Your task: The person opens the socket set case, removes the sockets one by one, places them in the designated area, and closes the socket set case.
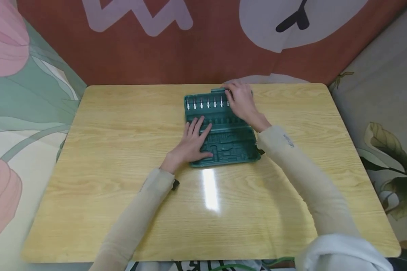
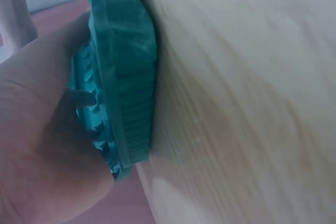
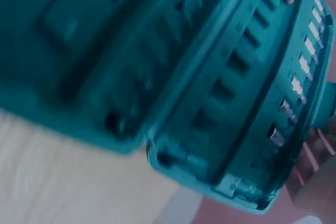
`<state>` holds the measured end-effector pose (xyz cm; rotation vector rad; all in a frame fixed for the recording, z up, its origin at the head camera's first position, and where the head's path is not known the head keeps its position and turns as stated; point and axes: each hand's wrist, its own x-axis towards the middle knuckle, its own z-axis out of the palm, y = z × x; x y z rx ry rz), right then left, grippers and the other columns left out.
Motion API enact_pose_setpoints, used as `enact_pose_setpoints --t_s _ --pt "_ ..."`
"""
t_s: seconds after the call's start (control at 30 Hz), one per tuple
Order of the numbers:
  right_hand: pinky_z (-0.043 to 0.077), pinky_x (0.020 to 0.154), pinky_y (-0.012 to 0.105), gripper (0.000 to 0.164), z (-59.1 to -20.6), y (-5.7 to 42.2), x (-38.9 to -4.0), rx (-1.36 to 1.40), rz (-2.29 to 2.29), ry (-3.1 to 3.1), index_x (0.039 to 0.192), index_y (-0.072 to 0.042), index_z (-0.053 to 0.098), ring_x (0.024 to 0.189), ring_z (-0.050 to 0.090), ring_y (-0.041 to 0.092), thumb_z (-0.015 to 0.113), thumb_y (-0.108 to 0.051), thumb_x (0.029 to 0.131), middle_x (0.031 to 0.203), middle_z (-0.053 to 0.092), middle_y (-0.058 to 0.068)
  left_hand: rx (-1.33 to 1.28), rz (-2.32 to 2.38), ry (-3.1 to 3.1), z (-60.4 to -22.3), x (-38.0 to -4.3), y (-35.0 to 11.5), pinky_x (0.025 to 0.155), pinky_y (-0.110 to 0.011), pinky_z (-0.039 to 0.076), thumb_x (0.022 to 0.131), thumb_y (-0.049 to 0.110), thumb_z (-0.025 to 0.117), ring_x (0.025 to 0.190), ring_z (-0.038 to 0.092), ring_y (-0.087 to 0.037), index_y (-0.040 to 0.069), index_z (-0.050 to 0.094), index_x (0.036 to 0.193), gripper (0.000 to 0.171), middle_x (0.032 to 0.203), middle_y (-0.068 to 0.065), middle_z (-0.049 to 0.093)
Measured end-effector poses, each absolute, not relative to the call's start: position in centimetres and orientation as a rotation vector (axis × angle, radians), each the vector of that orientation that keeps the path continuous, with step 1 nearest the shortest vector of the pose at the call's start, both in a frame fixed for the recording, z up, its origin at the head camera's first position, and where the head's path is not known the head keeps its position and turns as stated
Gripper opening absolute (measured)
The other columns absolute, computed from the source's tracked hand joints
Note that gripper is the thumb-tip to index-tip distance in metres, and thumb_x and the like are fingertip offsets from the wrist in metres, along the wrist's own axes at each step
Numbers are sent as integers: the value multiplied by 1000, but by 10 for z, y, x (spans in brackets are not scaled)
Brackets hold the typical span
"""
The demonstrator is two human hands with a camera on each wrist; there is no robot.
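A green plastic tool case lies unfolded on the table, its moulded near half facing up. Along the far half runs a row of small silver bits, seen close in the right wrist view standing in their slots. My left hand rests over the left side of the case, fingers spread and straight, thumb on the near half. At the far right edge, my right hand grips the rim of the case beside its handle, fingers bent over the outside. That hand hides the right end of the bit row.
The wooden table stretches out on both sides of the case, with a bright light reflection near its middle. A printed red cloth hangs behind the far edge. Green cables show below the near edge.
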<state>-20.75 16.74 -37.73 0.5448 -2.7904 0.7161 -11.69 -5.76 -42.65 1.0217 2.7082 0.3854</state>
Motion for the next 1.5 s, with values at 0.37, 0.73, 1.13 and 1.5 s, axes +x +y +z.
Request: enact_pose_setpoints --t_s 0.37,0.73,1.13,1.5 --pt "30 108 44 45 -405 171 -223 503 1134 -2940 145 2 40 124 47 30 31 1 101 133 52 21 922 325 2643 -430 -116 -52 112 -50 -11 83 66 60 143 -16 -35 10 1 156 110 158 -18 -16" --pt "39 75 42 48 -420 182 -211 446 1313 -3073 151 0 27 81 53 34 29 -3 103 142 43 24 926 357 2604 -435 -109 -46 113 -49 -11 82 69 60 145 -13 -34 13 1 157 110 159 -17 -13" --pt "39 74 42 49 -425 194 -204 477 1295 -3083 151 -2 28 80 51 30 32 -4 102 143 44 22 935 389 2582 -430 -104 -44 113 -49 -11 82 65 63 145 -11 -33 13 3 157 109 160 -16 -10" --pt "17 108 64 73 -398 190 -134 879 512 -3361 154 -9 25 140 8 50 60 -36 96 157 5 26 942 326 2543 -426 -106 -43 113 -50 -10 85 67 57 145 -12 -34 14 1 157 105 160 -15 -12"
